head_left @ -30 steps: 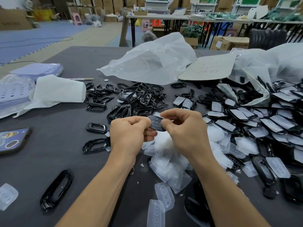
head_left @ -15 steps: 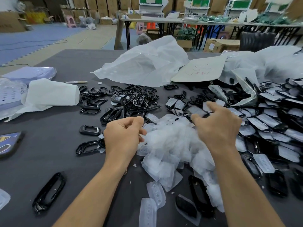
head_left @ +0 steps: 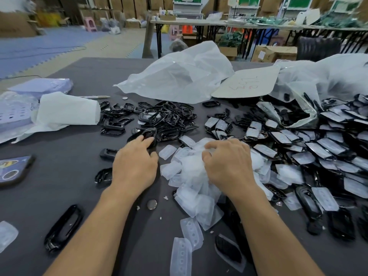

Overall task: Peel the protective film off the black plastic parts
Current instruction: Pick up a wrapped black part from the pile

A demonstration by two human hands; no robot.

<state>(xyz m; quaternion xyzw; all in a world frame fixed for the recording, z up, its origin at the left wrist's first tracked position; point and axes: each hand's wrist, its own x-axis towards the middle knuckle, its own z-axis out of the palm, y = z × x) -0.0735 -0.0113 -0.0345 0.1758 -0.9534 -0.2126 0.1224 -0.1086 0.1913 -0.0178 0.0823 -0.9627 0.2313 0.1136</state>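
My left hand (head_left: 135, 164) reaches forward, its fingers lying fairly straight on a glossy black part (head_left: 148, 134) at the near edge of the heap of bare black parts (head_left: 165, 118). My right hand (head_left: 229, 162) sits on the mound of peeled white films (head_left: 191, 172). Its fingers curl down into the films and the fingertips are partly hidden. Black parts still wearing film (head_left: 318, 150) lie heaped to the right.
On the dark grey table (head_left: 59, 148) are a phone (head_left: 14, 172) at the left edge, a white cloth (head_left: 67, 110), a clear plastic bag (head_left: 179, 76), a cardboard sheet (head_left: 247, 82), a button cell (head_left: 152, 204) and a long black frame (head_left: 63, 228).
The hands, which held one part together, have separated. My left hand moved forward to the bare-parts heap. My right hand swung out right, then came back onto the film mound.
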